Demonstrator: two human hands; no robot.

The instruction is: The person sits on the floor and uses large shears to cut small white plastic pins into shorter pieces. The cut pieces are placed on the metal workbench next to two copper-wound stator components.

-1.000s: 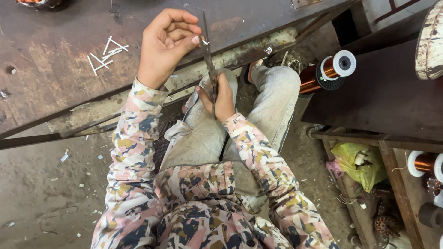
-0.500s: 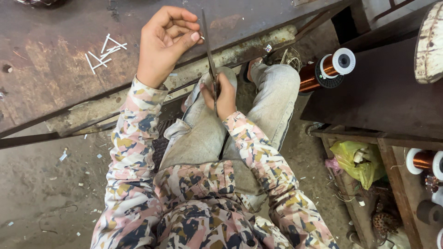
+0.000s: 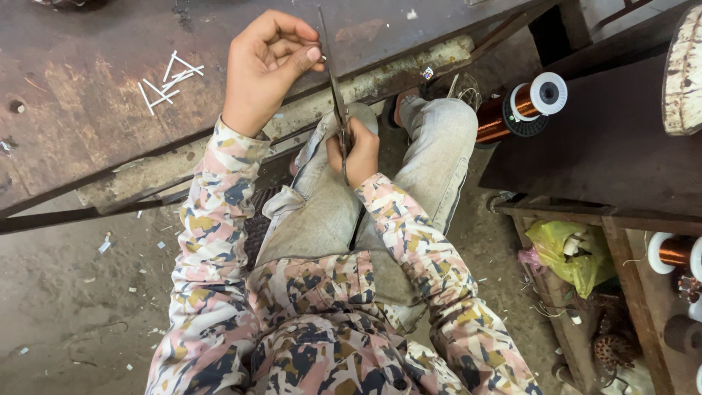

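- Scissors [image 3: 338, 95] stand upright between the hands, blades up, handles low over the lap.
- Right hand [image 3: 354, 152] is clenched round the handles; blades look nearly closed.
- Left hand [image 3: 265, 67], fingers curled, pinches something too small to make out at the blade.
- White cut strips [image 3: 167, 79] already lie on the counter [image 3: 88, 124], left of the left hand.
- Copper wire spool [image 3: 523, 106] sits right of the right hand.

Rusty metal workbench [image 3: 95, 117], small white strips [image 3: 167, 79] scattered on it, scraps on concrete floor [image 3: 66, 307]

Workshop: rusty steel bench [image 3: 88, 110], copper-wire spools [image 3: 523, 106].
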